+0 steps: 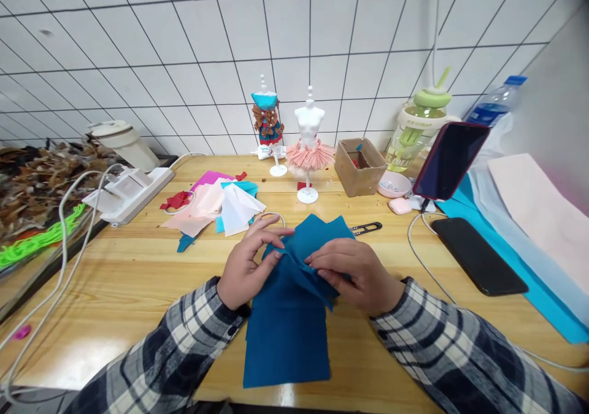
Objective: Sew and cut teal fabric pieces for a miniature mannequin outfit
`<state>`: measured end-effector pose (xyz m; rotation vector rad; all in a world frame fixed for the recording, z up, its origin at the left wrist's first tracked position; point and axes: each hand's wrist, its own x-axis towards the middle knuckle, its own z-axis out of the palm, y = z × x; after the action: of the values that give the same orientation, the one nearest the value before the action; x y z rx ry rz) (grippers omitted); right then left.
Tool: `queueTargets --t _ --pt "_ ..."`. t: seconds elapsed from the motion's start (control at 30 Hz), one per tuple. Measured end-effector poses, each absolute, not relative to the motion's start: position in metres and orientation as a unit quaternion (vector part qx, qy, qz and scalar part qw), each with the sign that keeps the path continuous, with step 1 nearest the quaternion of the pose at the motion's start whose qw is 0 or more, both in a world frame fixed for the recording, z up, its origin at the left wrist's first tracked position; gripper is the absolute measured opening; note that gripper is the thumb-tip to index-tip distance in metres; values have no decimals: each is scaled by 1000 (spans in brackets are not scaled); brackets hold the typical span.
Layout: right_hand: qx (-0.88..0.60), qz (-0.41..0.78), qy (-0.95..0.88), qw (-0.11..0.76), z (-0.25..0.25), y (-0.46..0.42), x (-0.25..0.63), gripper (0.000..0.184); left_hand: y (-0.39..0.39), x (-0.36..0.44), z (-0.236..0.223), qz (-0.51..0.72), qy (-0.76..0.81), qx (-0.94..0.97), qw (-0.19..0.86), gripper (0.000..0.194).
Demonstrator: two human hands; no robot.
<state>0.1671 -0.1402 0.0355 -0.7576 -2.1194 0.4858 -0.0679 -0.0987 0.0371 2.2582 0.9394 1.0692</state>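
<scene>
1. The blue sheet [288,346] lies at the near middle of the table [184,316], its near part flat, its far part bunched up in folds between the hands. I cannot tell whether it is one piece or several.
2. The left hand [251,264] pinches the left end of a fold between thumb and forefinger, the other fingers loosely spread.
3. The right hand [356,276] pinches the same gathered part from the right, thumb against forefinger, the other fingers close together.
4. Just beyond the right hand, black snips [367,229] lie partly behind the blue sheet.
5. Far left of the hands is a loose pile of scraps [242,208], white, pink, turquoise and magenta, with red pieces at its left.
6. Farther back, a small dress form [309,119] wears a pink skirt [310,156]; to its left stands a second form in a blue, brown and red dress [267,119].
7. Right of these sits an open cardboard box [361,178], with a pink bowl [394,184] just beside it.
8. On the right, a phone [451,159] stands tilted, and another phone [478,256] lies flat, nearer.
9. At far left lies a white power strip [138,199].
</scene>
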Motion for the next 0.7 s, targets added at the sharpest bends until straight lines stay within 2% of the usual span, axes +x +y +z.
queueTargets --t 0.1,0.27,0.4,0.43,0.47,0.6,0.7 --pt "-336 182 -823 420 35 -142 167 21 -97 -68 32 391 381 800 249 4" --pt "-384 155 -805 425 40 -144 168 25 -98 -66 31 446 417 766 201 6" --pt "-406 167 -791 427 39 -146 162 57 -100 -64 34 510 426 724 187 10" --pt "-422 166 -779 434 38 -146 160 58 -100 -64 34 522 420 718 190 11" --pt "-440 166 -763 444 36 -146 158 52 -101 -64 34 535 408 715 193 13" --pt "-435 190 -724 501 34 -145 155 9 -106 -64 34 598 305 718 180 27" --pt "-407 240 -694 543 36 -145 158 7 -110 -65 38 632 235 709 207 61"
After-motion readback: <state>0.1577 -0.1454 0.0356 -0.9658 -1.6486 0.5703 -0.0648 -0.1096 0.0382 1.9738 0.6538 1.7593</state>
